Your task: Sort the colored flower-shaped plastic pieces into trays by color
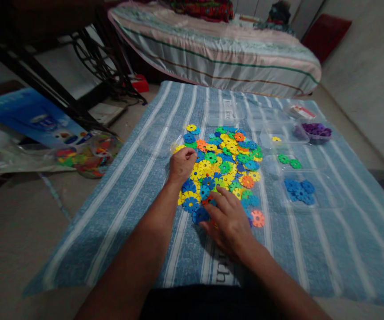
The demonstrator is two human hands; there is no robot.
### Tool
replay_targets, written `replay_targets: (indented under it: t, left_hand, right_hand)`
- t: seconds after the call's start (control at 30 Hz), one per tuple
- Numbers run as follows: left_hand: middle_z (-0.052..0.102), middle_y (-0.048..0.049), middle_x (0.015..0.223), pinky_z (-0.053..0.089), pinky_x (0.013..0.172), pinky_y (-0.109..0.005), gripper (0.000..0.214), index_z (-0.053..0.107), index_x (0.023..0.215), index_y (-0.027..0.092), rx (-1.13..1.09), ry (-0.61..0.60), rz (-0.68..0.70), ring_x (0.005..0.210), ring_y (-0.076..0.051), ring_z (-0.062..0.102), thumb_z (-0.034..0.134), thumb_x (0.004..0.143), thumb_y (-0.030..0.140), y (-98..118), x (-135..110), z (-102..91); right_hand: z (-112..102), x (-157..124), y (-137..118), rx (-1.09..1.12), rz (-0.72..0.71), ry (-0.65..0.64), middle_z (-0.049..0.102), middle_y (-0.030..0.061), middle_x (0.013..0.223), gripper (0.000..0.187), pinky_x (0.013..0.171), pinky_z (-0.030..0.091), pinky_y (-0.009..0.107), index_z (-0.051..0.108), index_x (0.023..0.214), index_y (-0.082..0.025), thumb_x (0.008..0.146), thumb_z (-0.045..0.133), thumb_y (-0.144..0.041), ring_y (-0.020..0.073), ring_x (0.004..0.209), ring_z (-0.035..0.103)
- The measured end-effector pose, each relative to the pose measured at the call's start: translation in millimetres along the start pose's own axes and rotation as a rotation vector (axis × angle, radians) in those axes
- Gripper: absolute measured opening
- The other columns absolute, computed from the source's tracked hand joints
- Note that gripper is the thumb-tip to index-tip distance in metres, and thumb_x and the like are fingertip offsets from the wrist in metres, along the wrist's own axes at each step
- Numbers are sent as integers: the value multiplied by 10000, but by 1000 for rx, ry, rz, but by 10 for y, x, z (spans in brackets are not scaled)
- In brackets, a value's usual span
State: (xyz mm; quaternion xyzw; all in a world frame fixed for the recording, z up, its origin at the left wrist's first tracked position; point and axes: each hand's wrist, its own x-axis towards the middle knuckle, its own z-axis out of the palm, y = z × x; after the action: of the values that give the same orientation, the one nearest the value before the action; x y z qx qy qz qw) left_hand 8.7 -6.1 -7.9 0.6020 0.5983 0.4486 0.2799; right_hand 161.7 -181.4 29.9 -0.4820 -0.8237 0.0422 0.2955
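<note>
A loose pile of notched plastic discs [225,167] in yellow, blue, green and orange is spread over the striped cloth. At the pile's left edge, my left hand [182,165] has its fingers drawn together. Whatever they may pinch is hidden; a yellow disc [179,149] shows just beyond them. My right hand [230,220] lies over the near side of the pile, fingers apart and touching discs. Beside it are a dark blue disc [200,216] and an orange disc [257,218].
Right of the pile stand clear boxes holding blue discs [300,192], green discs [289,161], a yellow disc [276,139] and purple discs [316,130]. Another clear box [223,116] sits at the back. A bed [218,58] lies beyond; bagged colourful pieces [95,155] are at left.
</note>
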Motion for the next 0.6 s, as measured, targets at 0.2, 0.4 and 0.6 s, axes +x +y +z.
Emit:
replay_targets:
  t: [0.2, 0.4, 0.6]
  left_hand:
    - [717, -9, 779, 504, 709, -242, 178, 689, 818, 169, 28, 1, 8, 728, -157, 654, 581, 740, 287, 37, -24, -15]
    - [716, -6, 781, 501, 710, -239, 167, 687, 813, 175, 25, -2, 3, 722, -154, 651, 579, 741, 280, 34, -19, -16]
    - [711, -17, 774, 498, 695, -239, 188, 685, 818, 163, 15, 2, 7, 723, -162, 657, 577, 735, 294, 2, 1, -6]
  right_hand:
    - [194, 58, -85, -64, 55, -152, 584, 206, 1287, 309, 1015, 390, 591, 674, 998, -134, 765, 758, -319, 395, 1301, 429]
    - [214, 14, -87, 42, 17, -65, 603, 161, 1243, 165, 1023, 411, 552, 643, 962, -169, 803, 669, -206, 342, 1306, 431]
    - [210, -12, -42, 264, 48, 20, 661, 105, 1117, 98, 1018, 446, 478, 647, 886, -197, 853, 576, -138, 266, 1237, 509]
